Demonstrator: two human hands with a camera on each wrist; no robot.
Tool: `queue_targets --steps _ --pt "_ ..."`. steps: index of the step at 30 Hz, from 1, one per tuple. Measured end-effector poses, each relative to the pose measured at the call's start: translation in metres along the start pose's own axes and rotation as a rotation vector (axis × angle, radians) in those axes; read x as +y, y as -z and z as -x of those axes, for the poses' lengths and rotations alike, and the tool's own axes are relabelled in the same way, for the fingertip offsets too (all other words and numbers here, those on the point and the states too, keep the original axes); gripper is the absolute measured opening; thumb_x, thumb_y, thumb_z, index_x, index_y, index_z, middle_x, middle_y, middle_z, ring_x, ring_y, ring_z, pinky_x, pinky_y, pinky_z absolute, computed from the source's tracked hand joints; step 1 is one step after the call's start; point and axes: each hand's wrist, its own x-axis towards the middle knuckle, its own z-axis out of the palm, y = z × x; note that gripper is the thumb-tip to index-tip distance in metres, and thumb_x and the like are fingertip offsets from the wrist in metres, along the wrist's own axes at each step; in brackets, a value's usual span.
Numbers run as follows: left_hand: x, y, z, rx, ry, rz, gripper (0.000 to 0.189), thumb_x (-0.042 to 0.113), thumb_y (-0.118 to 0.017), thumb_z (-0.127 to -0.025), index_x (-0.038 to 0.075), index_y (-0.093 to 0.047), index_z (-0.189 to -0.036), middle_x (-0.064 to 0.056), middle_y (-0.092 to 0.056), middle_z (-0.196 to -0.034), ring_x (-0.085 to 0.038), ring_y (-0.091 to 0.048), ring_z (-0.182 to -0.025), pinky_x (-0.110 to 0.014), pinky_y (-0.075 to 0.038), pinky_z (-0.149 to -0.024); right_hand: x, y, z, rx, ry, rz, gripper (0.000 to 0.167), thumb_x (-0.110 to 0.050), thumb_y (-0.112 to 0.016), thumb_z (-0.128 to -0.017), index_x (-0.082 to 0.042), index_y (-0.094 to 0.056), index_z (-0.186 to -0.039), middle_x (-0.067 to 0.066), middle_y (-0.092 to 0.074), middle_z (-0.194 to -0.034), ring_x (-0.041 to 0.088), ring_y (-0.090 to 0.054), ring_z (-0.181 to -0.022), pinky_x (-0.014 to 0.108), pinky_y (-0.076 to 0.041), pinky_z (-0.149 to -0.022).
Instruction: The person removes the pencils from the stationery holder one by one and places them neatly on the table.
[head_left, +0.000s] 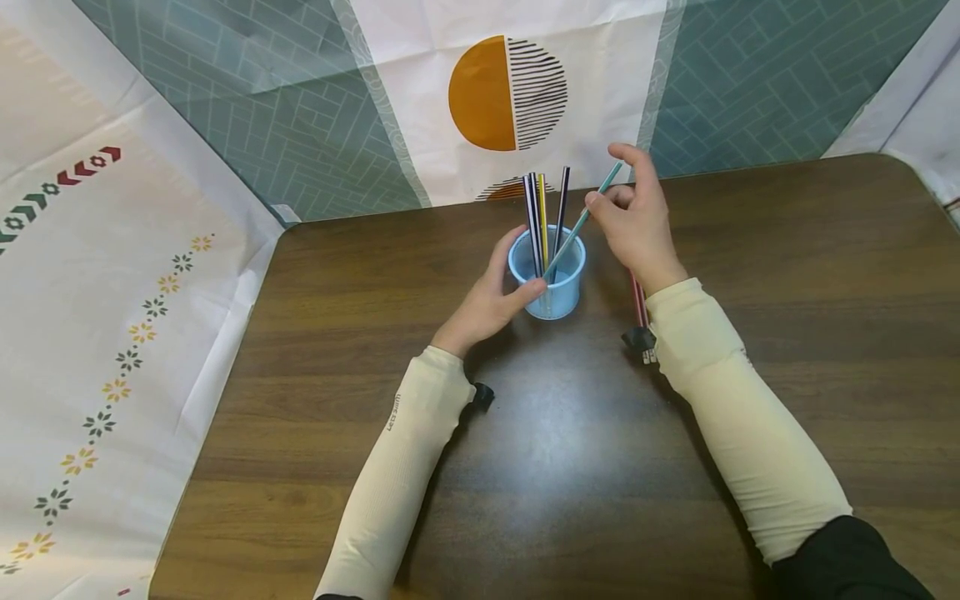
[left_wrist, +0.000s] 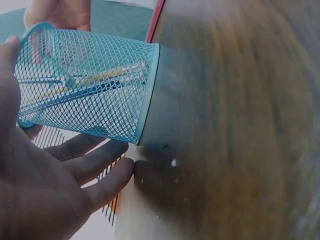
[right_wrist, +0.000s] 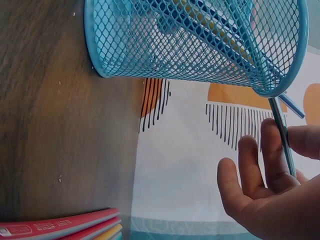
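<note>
A light blue mesh pencil cup (head_left: pixel 568 293) stands upright on the table. My left hand (head_left: pixel 486 307) holds it from the left, thumb at the near rim and fingers along the far side, as the left wrist view (left_wrist: pixel 75 165) shows. My right hand (head_left: pixel 636 223) pinches the upper part of a teal pencil (head_left: pixel 582 219) between thumb and fingers. That pencil slants over the right side of the rim, its lower end inside the cup. Several other pencils stand in the cup: dark striped ones (head_left: pixel 531 208), a yellow one (head_left: pixel 542 208) and a dark one (head_left: pixel 563 196).
Several pencils, red ones (head_left: pixel 638 302) among them, lie on the brown table (head_left: pixel 337 375) by my right wrist. In the right wrist view, red, yellow and teal ends of these pencils (right_wrist: pixel 75 226) show. A patterned cloth (head_left: pixel 300 125) hangs behind the table's far edge.
</note>
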Motion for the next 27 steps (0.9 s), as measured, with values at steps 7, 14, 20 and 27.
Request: queue_targets --steps 7,14,20,27 --pt "0.0004 0.0005 -0.0002 -0.002 0.008 -0.004 0.093 0.07 -0.061 -0.088 0.033 -0.015 -0.159 -0.001 -0.031 -0.158 -0.023 -0.033 -0.141 -0.061 -0.031 -0.109 -0.0003 0.0008 0.0006 0.024 -0.045 -0.021 0.057 -0.015 -0.067 -0.098 -0.019 -0.043 -0.149 0.004 -0.064 -0.084 0.02 -0.056 -0.08 0.029 -0.043 -0.071" --pt "0.0006 0.0005 0.0003 0.002 0.02 -0.017 0.091 0.073 -0.06 -0.087 0.04 -0.015 -0.158 0.0 -0.029 -0.159 -0.023 -0.032 -0.142 -0.061 -0.03 -0.11 -0.0006 -0.0006 0.0016 0.06 -0.092 -0.051 0.056 -0.017 -0.07 -0.097 -0.024 -0.042 -0.144 0.004 -0.067 -0.088 0.019 -0.063 -0.087 0.032 -0.045 -0.077" --pt "0.0012 0.0006 0.0006 0.006 0.02 -0.015 0.093 0.074 -0.06 -0.086 0.037 -0.016 -0.159 0.0 -0.03 -0.16 -0.023 -0.032 -0.142 -0.061 -0.029 -0.11 0.0004 -0.0021 0.0014 0.09 -0.084 -0.126 0.049 -0.013 -0.07 -0.096 -0.02 -0.047 -0.138 0.005 -0.068 -0.086 0.018 -0.065 -0.082 0.034 -0.049 -0.085" --pt "0.0009 0.0005 -0.0001 0.006 0.011 -0.019 0.093 0.068 -0.062 -0.089 0.031 -0.016 -0.16 -0.001 -0.032 -0.159 -0.023 -0.033 -0.142 -0.062 -0.03 -0.109 0.0027 -0.0002 -0.0007 0.114 -0.114 -0.293 0.044 -0.004 -0.073 -0.093 -0.019 -0.052 -0.13 0.006 -0.067 -0.082 0.018 -0.064 -0.075 0.04 -0.051 -0.093"
